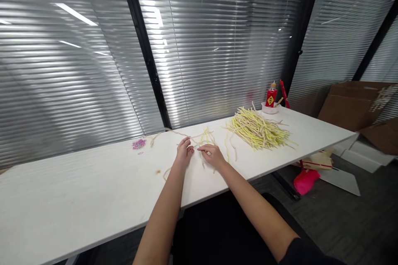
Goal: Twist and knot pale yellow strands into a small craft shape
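Note:
Above the white table [102,186] my two hands are close together. My right hand [213,156] is pinched, thumb against forefinger, on the end of a thin beige strand like thick yarn or a pipe cleaner. My left hand [184,151] faces it with bent fingers, closed around the same beige strand; its fingertips are small and partly hidden. Yellow strands [205,134] lie looped just behind my right hand, and a long beige strand [174,131] curves away behind my left. To the right spreads a large pile of yellow and beige strands [258,130].
A small heap of pink and purple bits, perhaps little bands [139,144], lies left of my hands. At the back right, a red-labelled bottle [271,95] stands in a shallow tub [269,109]. Blinds [211,49] rise behind; cardboard boxes [351,103] stand on the right.

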Tool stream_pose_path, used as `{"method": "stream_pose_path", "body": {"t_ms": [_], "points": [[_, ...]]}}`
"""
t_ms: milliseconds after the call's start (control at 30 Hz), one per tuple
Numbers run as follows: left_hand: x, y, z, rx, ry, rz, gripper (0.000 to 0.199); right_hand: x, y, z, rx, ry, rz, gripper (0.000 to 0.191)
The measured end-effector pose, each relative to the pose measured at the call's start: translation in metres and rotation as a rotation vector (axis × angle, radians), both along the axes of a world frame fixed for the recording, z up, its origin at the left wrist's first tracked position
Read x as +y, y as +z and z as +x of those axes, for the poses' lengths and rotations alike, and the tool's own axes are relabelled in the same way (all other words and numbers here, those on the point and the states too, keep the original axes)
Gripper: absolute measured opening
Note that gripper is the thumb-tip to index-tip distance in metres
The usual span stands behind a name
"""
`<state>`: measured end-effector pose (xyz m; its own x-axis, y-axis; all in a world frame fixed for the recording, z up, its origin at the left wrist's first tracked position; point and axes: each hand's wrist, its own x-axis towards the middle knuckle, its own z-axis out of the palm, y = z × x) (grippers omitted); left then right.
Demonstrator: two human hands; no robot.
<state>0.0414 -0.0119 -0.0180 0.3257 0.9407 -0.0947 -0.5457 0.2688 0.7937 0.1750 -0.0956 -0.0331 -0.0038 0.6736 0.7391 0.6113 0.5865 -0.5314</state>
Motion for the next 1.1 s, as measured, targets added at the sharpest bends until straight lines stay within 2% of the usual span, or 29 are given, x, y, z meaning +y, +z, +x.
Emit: {"method": "stream_pose_path", "body": {"t_ms": [100, 200, 333, 433, 533, 633, 733, 800, 867, 1000, 1100], "points": [[0.004, 0.005, -0.007, -0.182, -0.032, -0.027, 0.034, 0.0, 0.002, 0.002, 0.158, -0.041, -0.021, 0.029], [0.006, 0.009, -0.015, -0.308, 0.036, -0.05, 0.036, 0.002, 0.002, 0.003, 0.263, -0.084, -0.011, 0.026], [0.008, 0.01, -0.024, -0.408, 0.114, -0.037, 0.033, 0.005, 0.0, 0.004, 0.3, -0.13, 0.004, 0.023], [0.008, 0.01, -0.028, -0.431, 0.129, -0.045, 0.043, 0.007, -0.001, 0.005, 0.316, -0.16, 0.016, 0.021], [0.007, 0.012, -0.027, -0.372, 0.173, -0.071, 0.045, 0.007, 0.0, 0.005, 0.334, -0.191, 0.022, 0.021], [0.006, 0.016, -0.024, -0.219, 0.284, -0.046, 0.041, 0.006, 0.002, 0.006, 0.326, -0.226, 0.04, 0.021], [0.007, 0.019, -0.022, -0.006, 0.498, 0.106, 0.038, 0.004, 0.003, 0.006, 0.305, -0.246, 0.082, 0.021], [0.009, 0.02, -0.023, 0.067, 0.591, 0.213, 0.038, 0.003, 0.003, 0.007, 0.287, -0.243, 0.098, 0.021], [0.01, 0.021, -0.026, 0.042, 0.549, 0.224, 0.038, 0.003, 0.002, 0.007, 0.266, -0.237, 0.106, 0.021], [0.01, 0.024, -0.034, -0.16, 0.205, 0.106, 0.049, 0.003, 0.002, 0.009, 0.243, -0.262, 0.125, 0.021], [0.01, 0.024, -0.036, -0.253, 0.022, 0.056, 0.043, 0.003, 0.002, 0.01, 0.251, -0.287, 0.143, 0.022]]}}
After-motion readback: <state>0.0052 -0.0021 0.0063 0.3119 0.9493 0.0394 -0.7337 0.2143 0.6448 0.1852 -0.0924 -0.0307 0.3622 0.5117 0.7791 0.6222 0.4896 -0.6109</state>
